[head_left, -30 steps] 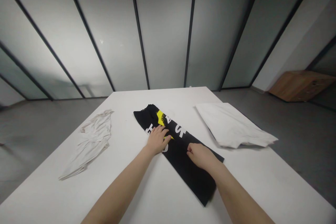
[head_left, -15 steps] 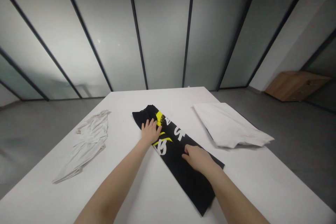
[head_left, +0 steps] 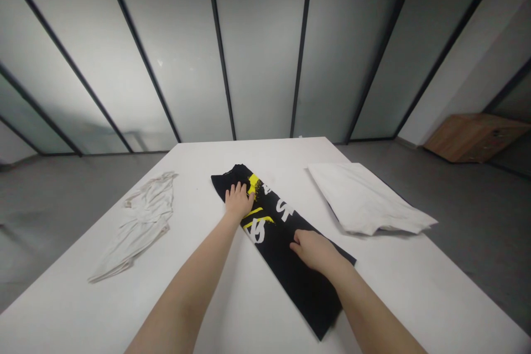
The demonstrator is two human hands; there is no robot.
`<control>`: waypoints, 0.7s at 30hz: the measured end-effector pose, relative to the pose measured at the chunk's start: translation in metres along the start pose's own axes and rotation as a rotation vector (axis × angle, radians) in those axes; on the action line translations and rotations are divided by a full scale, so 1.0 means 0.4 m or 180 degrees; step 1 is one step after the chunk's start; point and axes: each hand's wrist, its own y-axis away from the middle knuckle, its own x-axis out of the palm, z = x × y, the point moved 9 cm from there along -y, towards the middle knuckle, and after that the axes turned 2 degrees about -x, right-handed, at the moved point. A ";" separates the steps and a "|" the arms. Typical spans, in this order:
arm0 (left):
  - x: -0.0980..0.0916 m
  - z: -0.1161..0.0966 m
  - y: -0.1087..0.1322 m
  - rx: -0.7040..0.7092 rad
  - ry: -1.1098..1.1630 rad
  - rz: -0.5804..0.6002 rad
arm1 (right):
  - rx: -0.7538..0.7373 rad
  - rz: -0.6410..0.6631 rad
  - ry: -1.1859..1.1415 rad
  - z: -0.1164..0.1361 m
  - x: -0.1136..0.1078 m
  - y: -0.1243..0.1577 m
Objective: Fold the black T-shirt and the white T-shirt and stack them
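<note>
Crumpled thin white cloth lies at far left on the white tabletop. The left hand, fingers spread flat without gripping, presses the long folded black cotton garment with white and yellow print, which lies diagonally mid-table; the right hand, fingers lightly curled, rests ungripping near its right edge. Garment judged light, soft and limp, best taken along the folded edges; a folded white cloth lies apart at right.
</note>
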 end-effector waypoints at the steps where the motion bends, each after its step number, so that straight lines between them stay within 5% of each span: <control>1: 0.001 0.001 0.004 0.0007 -0.0001 -0.0005 | -0.0035 0.0027 -0.0017 -0.001 0.000 0.000; 6: -0.003 -0.002 0.053 0.0079 -0.0073 -0.0114 | -0.0247 0.0324 -0.0056 -0.008 0.010 0.013; 14: -0.011 -0.014 0.212 0.0199 -0.0268 -0.0309 | -0.0281 0.1175 -0.0207 -0.008 0.055 0.068; 16: -0.011 -0.015 0.229 0.0197 -0.0270 -0.0310 | -0.0330 0.0816 -0.0232 0.015 0.027 0.062; 21: -0.010 0.004 0.191 -0.0062 -0.0211 -0.0365 | -0.0739 -0.0883 -0.0475 0.129 -0.041 0.048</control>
